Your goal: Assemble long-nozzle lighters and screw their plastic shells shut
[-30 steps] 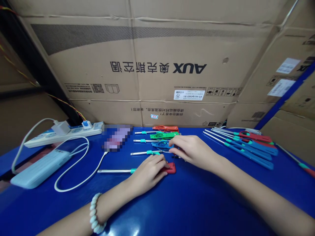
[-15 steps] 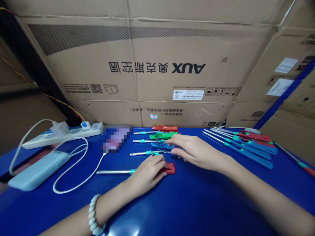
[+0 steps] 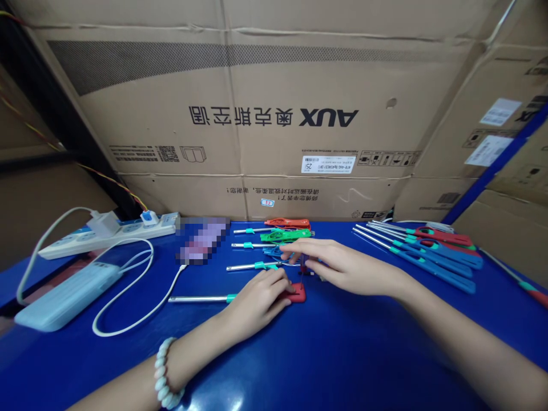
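My left hand [image 3: 263, 297] lies closed over a red long-nosed lighter [image 3: 298, 294], pressing its handle flat on the blue table. The lighter's metal tube [image 3: 199, 299] points left. In my right hand [image 3: 327, 260], a small screwdriver [image 3: 302, 268] stands upright, its thin shaft meeting the handle's right end. Fingers hide most of the screwdriver. Behind my hands lie opened lighters, among them an orange one [image 3: 289, 223], a green one [image 3: 286, 235] and a blue one [image 3: 272, 250] partly covered by my right hand.
Several whole lighters [image 3: 449, 264] lie fanned at the right, with another [image 3: 533, 292] at the far edge. A power bank [image 3: 66, 297], white cable [image 3: 124, 333], power strip [image 3: 128, 231] and blurred phone [image 3: 205, 240] occupy the left. A cardboard box [image 3: 265, 142] walls the back.
My right hand has tilted slightly and its fingers have shifted left over the screwdriver, showing more of it. The left hand and the red lighter have stayed put.
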